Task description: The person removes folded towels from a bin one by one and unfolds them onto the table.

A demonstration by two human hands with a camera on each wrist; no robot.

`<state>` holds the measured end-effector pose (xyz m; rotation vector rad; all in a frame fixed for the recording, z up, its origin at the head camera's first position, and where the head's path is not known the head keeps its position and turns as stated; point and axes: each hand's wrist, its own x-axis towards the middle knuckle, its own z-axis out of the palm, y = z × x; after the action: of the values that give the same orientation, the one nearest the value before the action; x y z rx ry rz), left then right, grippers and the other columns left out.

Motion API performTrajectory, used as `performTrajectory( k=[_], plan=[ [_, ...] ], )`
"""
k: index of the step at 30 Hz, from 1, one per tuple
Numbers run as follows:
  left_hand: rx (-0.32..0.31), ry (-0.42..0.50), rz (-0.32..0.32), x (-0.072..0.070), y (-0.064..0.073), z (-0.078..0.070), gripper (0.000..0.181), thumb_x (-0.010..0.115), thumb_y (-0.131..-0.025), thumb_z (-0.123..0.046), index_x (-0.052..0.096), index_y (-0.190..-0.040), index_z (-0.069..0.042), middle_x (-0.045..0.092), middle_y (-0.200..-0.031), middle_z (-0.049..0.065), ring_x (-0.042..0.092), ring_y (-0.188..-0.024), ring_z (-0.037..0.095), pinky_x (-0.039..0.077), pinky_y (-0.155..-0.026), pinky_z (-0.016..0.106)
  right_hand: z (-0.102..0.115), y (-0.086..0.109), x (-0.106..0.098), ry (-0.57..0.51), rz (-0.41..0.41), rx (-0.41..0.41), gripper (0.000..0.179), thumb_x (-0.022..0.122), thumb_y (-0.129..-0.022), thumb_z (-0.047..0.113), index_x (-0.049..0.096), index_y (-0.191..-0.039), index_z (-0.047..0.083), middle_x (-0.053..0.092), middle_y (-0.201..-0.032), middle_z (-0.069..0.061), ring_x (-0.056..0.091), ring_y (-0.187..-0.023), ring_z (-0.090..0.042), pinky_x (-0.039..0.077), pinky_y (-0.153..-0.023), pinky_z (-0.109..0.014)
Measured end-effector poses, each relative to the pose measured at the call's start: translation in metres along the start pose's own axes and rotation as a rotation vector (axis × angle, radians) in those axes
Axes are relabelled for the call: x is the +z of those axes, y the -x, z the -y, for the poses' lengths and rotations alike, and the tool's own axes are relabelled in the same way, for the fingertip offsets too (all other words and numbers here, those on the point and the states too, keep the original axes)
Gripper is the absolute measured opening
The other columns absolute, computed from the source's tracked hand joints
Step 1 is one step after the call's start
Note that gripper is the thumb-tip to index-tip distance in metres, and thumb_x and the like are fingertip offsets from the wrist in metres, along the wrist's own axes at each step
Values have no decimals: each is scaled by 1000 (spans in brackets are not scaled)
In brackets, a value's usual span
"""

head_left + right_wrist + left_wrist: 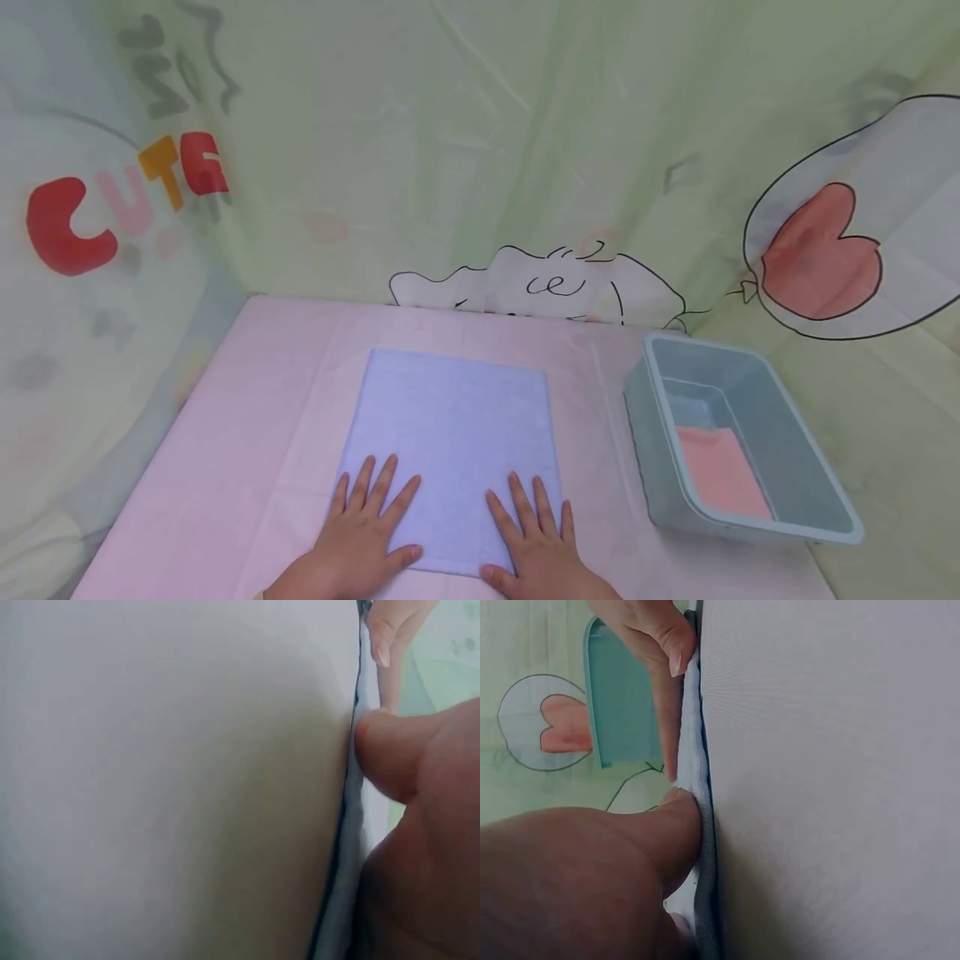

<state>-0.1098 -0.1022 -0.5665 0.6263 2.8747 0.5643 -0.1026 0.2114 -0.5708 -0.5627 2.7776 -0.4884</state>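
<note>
on our table [225, 450], left hand [356, 537] and right hand [538, 550] lie splayed over a blue cloth [461, 442], smoothing apparently nearly done, a pink cloth [720, 471] in the bin [643, 442].

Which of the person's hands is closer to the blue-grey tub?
Right. The right hand rests at the near right corner of the blue cloth, left of the tub; the left hand rests at the cloth's near left corner, farther from the tub.
</note>
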Motion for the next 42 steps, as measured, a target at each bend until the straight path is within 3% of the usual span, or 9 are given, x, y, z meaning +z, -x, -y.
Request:
performTrajectory(
  k=[9,15,21,27,30,34,38,42],
  plan=[
    [-27,24,16,1,2,-2,87,57,-101,-70,31,-171,-26,10,-182,16,3,-167,50,3,-127,78,4,5,3,-10,-18,35,95,57,-96,76,29,-171,24,8,-182,-17,-4,-165,-57,0,-117,-90],
    [-20,36,12,-1,3,-3,87,60,-100,-69,33,-170,-25,12,-182,18,5,-167,52,6,-126,79,-5,5,14,7,-62,-3,91,51,-98,78,16,-173,40,-5,-184,-6,-17,-167,-46,-2,-117,-90],
    [-26,32,33,1,2,-2,87,56,-101,-70,30,-171,-26,8,-183,16,1,-168,50,3,-127,78,3,5,3,-4,3,40,95,54,-98,77,25,-172,27,3,-183,-15,-4,-165,-57,-3,-117,-90],
    [-23,52,41,-1,2,-1,88,59,-100,-69,30,-171,-25,8,-183,17,0,-167,51,3,-127,79,9,1,-5,32,71,80,101,56,-94,80,28,-172,22,7,-182,-18,-1,-165,-58,-2,-117,-90],
    [-8,33,68,-3,1,1,91,62,-99,-68,29,-171,-25,8,-182,18,1,-167,53,5,-125,81,14,-3,-20,73,148,95,102,57,-93,82,31,-171,22,12,-182,-19,4,-164,-58,-1,-116,-92],
    [5,46,127,-17,-4,4,92,70,-96,-63,34,-170,-22,13,-181,21,7,-165,56,10,-121,86,23,-14,-57,59,247,123,91,62,-95,75,43,-166,21,26,-179,-18,12,-163,-59,-2,-117,-91],
    [-46,136,130,-37,-14,8,81,74,-96,-55,50,-162,-14,32,-175,22,21,-163,55,16,-121,85,31,-34,-92,8,217,145,75,65,-99,65,54,-159,20,46,-169,-15,22,-161,-58,-1,-120,-88],
    [-116,160,13,-50,-31,17,71,75,-99,-47,57,-155,-7,43,-168,26,33,-159,53,30,-123,77,29,-67,-114,-86,117,110,66,66,-104,54,56,-158,18,55,-164,-12,34,-160,-49,8,-127,-81]
  ],
)
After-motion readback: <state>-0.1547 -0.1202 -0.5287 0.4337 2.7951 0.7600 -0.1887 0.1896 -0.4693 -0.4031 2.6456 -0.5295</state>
